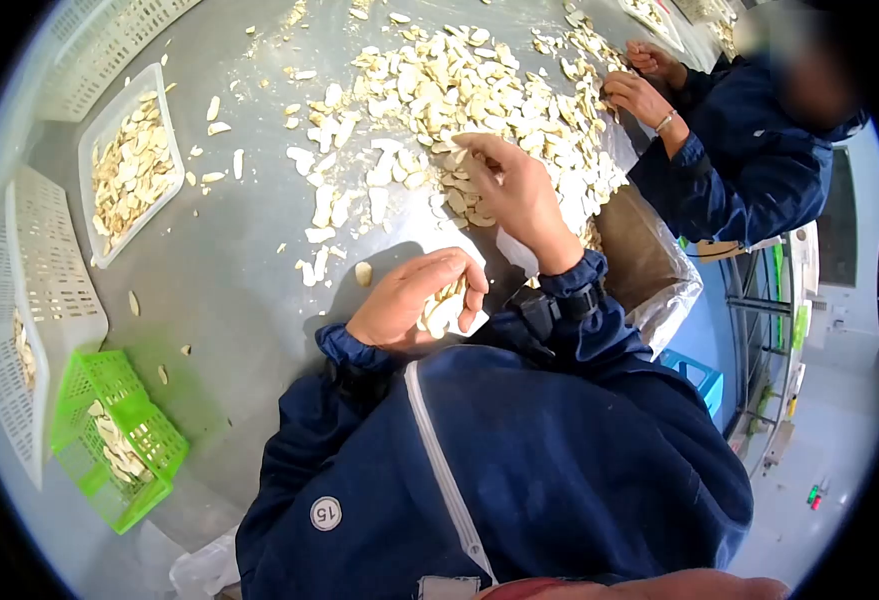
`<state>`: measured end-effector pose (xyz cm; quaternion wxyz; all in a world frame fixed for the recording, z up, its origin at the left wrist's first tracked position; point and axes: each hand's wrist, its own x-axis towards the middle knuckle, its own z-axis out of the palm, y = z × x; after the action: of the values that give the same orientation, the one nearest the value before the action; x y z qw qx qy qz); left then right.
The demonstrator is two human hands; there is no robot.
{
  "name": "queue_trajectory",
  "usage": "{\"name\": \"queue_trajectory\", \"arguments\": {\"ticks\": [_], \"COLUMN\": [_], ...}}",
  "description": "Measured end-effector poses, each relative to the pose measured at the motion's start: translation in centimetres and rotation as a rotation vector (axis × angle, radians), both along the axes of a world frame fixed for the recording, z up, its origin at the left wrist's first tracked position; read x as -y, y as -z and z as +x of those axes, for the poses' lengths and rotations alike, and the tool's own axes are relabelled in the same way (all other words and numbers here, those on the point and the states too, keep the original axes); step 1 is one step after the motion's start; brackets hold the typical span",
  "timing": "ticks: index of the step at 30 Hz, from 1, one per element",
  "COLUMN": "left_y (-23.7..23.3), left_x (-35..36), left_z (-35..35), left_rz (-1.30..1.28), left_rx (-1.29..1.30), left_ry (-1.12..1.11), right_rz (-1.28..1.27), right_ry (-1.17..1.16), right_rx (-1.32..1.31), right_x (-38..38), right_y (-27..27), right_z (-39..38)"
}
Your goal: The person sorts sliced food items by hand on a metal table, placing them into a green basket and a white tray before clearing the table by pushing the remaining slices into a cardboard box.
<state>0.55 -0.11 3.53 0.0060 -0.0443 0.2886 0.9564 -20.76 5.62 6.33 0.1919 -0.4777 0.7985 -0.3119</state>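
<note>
Left hand (409, 300) cups slices (444, 310); right hand (519, 195) seemingly sorting.

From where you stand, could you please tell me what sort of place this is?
Likely a food-sorting workshop: a large pile of pale slices on a grey table, a clear tray and green basket holding slices, and a co-worker in a blue work jacket sorting too.

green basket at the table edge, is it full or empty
Neither, it is partly filled: the green basket holds a shallow layer of pale slices on its bottom, and its mesh walls stand bare above them.
</note>
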Motion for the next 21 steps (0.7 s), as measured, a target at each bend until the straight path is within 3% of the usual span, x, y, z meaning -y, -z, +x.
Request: {"name": "queue_trajectory", "arguments": {"ticks": [4,8,13,17,21], "left_y": [0.3,-0.4,0.1,0.0,0.9], "left_x": [-0.1,-0.4,-0.3,-0.4,-0.3], "left_z": [-0.1,-0.1,-0.2,-0.4,0.1], "left_rz": [-0.048,-0.112,-0.125,-0.120,-0.072], "left_rx": [0.014,0.090,0.111,0.132,0.116], "left_ry": [-0.018,-0.042,-0.043,-0.077,-0.078], "right_rz": [-0.224,-0.237,-0.186,-0.176,-0.204], "right_ry": [-0.003,0.118,-0.067,-0.076,-0.039], "right_rx": [0.410,-0.062,-0.168,-0.536,-0.365], "right_x": [-1.2,-1.5,-1.1,0.8,1.5], "right_y": [-0.1,-0.6,0.2,1.0,1.5], "right_z": [-1.0,-3.2,-2.2,1.4,0.7]}}
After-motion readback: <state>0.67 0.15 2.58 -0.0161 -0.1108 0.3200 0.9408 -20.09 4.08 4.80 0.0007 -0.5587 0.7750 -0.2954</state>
